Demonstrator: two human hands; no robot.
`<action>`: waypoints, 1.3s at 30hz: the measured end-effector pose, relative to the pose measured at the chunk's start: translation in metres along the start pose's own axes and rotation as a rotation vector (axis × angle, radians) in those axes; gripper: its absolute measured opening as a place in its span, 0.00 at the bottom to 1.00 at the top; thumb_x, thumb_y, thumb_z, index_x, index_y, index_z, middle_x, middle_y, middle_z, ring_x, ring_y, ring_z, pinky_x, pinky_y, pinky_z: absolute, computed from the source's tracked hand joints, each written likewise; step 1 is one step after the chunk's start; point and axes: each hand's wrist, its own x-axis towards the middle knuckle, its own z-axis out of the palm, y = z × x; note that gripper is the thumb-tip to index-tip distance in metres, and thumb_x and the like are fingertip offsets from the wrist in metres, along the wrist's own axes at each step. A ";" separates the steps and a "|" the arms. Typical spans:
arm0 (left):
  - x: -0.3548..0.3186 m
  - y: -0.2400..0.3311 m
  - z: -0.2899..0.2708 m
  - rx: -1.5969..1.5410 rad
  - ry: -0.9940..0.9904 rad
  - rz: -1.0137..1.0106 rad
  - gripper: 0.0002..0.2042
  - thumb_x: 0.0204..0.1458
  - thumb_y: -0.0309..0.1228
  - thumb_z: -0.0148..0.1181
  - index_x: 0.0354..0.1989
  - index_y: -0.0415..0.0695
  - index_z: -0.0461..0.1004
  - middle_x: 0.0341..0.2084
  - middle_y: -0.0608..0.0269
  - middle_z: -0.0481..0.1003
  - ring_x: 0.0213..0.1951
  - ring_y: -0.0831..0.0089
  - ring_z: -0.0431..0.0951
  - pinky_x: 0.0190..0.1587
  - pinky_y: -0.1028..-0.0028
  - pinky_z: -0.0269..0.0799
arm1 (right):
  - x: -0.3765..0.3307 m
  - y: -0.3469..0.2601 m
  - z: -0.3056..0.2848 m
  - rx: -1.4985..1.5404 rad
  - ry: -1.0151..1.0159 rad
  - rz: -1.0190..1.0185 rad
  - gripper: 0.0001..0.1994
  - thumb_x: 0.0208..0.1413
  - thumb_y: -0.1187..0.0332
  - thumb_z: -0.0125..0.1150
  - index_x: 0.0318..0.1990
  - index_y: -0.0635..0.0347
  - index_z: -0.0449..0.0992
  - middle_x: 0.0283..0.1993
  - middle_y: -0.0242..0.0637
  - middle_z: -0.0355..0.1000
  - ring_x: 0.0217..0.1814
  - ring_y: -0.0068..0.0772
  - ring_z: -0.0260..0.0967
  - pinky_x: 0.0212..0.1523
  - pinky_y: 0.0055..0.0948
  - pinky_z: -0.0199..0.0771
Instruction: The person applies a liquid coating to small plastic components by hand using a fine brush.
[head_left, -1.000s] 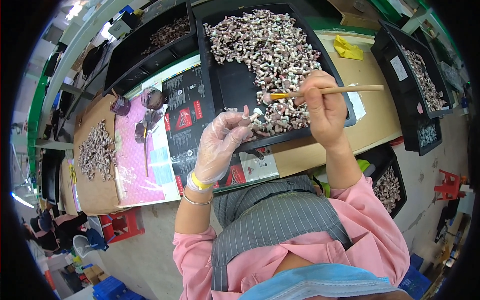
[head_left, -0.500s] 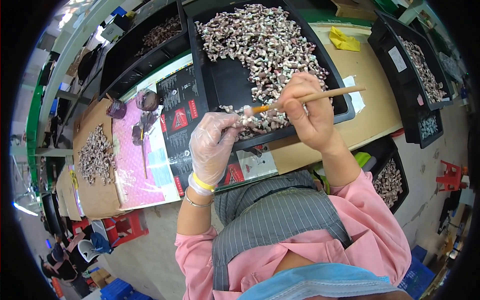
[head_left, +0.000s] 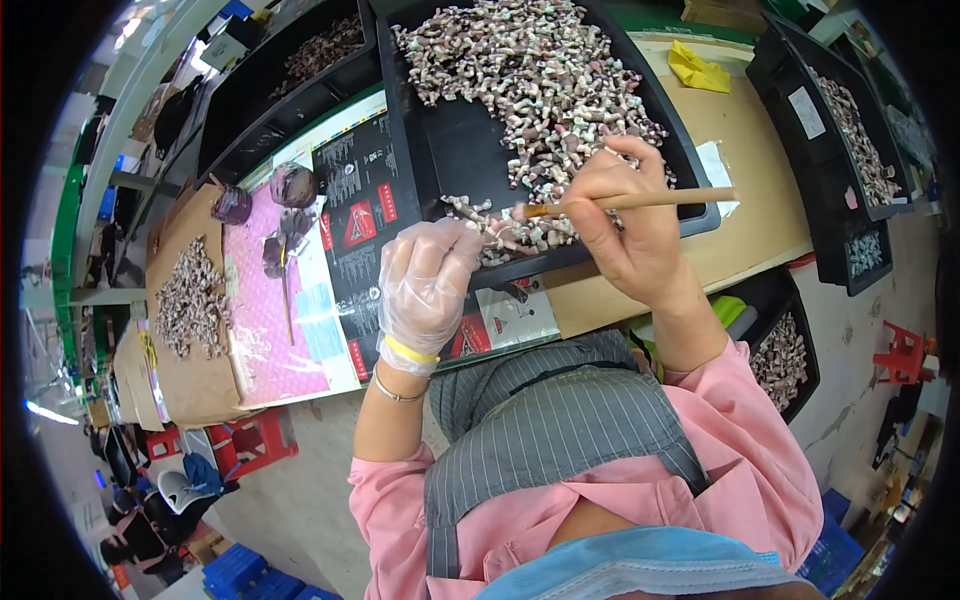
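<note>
My left hand [head_left: 428, 280], in a clear plastic glove, is closed around a small piece at the near edge of the big black tray [head_left: 455, 150]. My right hand [head_left: 625, 225] is bare and grips a thin wooden-handled brush [head_left: 640, 200], its tip pointing left toward the gloved fingers. The tray holds a heap of several small pale and purplish pieces [head_left: 540, 70], with a thinner scatter by the brush tip.
A pink sheet [head_left: 265, 320] with dark cups lies left on the bench, beside a cardboard sheet carrying a pile of pieces [head_left: 190, 295]. More black trays [head_left: 850, 130] stand right and at the back left. A yellow cloth [head_left: 700, 68] lies far right. A bin of pieces [head_left: 785, 355] sits under the bench.
Both hands have stayed together at the tray's near edge. The brush has tilted slightly and its tip now rests nearer the gloved fingers.
</note>
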 end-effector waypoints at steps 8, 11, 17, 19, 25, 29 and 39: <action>0.002 0.001 0.001 0.020 -0.018 0.014 0.17 0.34 0.24 0.60 0.38 0.44 0.75 0.34 0.64 0.72 0.37 0.66 0.73 0.39 0.69 0.67 | 0.003 -0.004 0.004 -0.095 -0.121 -0.070 0.05 0.53 0.68 0.60 0.30 0.52 0.70 0.24 0.24 0.67 0.27 0.26 0.67 0.52 0.35 0.56; 0.001 -0.001 0.002 -0.004 0.000 -0.010 0.17 0.33 0.24 0.59 0.38 0.44 0.74 0.34 0.64 0.72 0.37 0.65 0.73 0.39 0.69 0.68 | 0.000 -0.006 -0.005 -0.036 -0.036 -0.024 0.05 0.53 0.68 0.60 0.29 0.51 0.70 0.25 0.24 0.68 0.28 0.27 0.67 0.52 0.35 0.56; 0.003 -0.002 0.004 -0.032 0.069 -0.038 0.15 0.31 0.21 0.59 0.34 0.41 0.75 0.32 0.61 0.73 0.35 0.64 0.73 0.36 0.69 0.71 | -0.006 -0.004 0.005 0.044 -0.124 -0.030 0.03 0.54 0.70 0.60 0.30 0.53 0.71 0.26 0.24 0.70 0.26 0.25 0.66 0.52 0.35 0.56; 0.002 -0.002 0.005 -0.031 0.081 -0.039 0.15 0.31 0.20 0.60 0.33 0.41 0.75 0.31 0.60 0.73 0.34 0.63 0.73 0.36 0.69 0.71 | -0.009 -0.001 -0.004 -0.012 -0.051 0.017 0.04 0.54 0.70 0.60 0.30 0.53 0.71 0.26 0.24 0.70 0.27 0.25 0.66 0.52 0.34 0.56; 0.004 0.001 0.005 -0.034 0.064 -0.050 0.17 0.30 0.19 0.60 0.35 0.42 0.75 0.32 0.62 0.73 0.34 0.64 0.73 0.35 0.67 0.70 | -0.004 -0.005 0.007 0.076 -0.065 -0.019 0.04 0.54 0.70 0.59 0.29 0.53 0.71 0.25 0.25 0.68 0.26 0.27 0.66 0.51 0.34 0.56; 0.005 0.004 0.004 -0.077 0.036 -0.197 0.16 0.37 0.20 0.62 0.39 0.43 0.75 0.30 0.64 0.73 0.30 0.67 0.73 0.33 0.71 0.69 | -0.008 0.004 -0.008 -0.038 -0.011 0.087 0.02 0.55 0.70 0.57 0.31 0.54 0.71 0.25 0.26 0.69 0.27 0.28 0.66 0.50 0.34 0.58; 0.018 0.017 0.002 -1.447 0.254 -1.179 0.17 0.58 0.39 0.55 0.46 0.37 0.73 0.30 0.73 0.71 0.24 0.90 0.56 0.24 0.88 0.51 | -0.016 0.010 -0.007 0.218 0.207 0.164 0.03 0.60 0.70 0.53 0.36 0.58 0.71 0.26 0.29 0.69 0.30 0.28 0.63 0.48 0.32 0.59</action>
